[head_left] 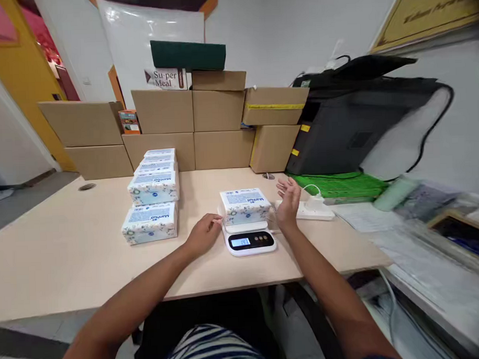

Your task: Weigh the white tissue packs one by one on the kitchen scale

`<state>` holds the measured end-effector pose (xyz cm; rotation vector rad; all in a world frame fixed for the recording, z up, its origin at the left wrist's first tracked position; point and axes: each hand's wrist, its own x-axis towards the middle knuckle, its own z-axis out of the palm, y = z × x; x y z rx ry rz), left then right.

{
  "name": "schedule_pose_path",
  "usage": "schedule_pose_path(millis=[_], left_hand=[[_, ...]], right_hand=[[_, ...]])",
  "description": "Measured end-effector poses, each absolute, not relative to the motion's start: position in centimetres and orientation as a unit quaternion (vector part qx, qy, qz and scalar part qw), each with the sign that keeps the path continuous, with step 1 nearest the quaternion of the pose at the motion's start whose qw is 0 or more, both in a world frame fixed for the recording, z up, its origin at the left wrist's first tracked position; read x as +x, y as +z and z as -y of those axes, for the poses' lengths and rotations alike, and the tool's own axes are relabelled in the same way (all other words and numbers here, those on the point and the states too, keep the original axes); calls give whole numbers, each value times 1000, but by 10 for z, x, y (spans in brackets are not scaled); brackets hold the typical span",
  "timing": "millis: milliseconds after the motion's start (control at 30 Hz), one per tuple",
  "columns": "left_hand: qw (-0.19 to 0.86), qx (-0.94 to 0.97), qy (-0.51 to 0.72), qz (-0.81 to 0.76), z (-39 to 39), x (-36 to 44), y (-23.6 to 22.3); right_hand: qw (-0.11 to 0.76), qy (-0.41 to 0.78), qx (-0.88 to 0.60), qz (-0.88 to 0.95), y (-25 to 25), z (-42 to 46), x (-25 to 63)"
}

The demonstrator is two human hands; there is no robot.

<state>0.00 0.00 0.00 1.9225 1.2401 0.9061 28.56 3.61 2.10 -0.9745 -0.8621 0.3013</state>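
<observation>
A tissue pack [246, 206], wrapped in white plastic with blue print, lies on a white digital scale [252, 247] with a lit display. My left hand [204, 237] rests by the scale's left side, fingers loosely bent and their tips at the pack's lower left corner; whether they touch it I cannot tell. To the right of the pack, my right hand [289, 203] is raised with its fingers apart, holding nothing. More tissue packs [150, 223] of the same kind stand stacked in a row to the left.
Cardboard boxes [162, 111] line the table's back edge, with a green box [188, 55] on top. A power strip [315, 211] lies right of the scale. A dark printer [340, 129] stands at the back right above a green mat [337, 185]. Papers [362, 219] cover the right side.
</observation>
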Motion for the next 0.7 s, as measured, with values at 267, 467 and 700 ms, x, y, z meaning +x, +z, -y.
schedule_pose_path(millis=[267,467,700], left_hand=[[316,726,384,-475,-5,3,5],[305,736,390,-462,-8,7,-1],[282,767,397,-417,-17,11,-11]], right_hand=[[755,141,-465,440,21,-31,284],[705,169,-498,477,16,-35,310],[696,248,-511,438,28,-35,333]])
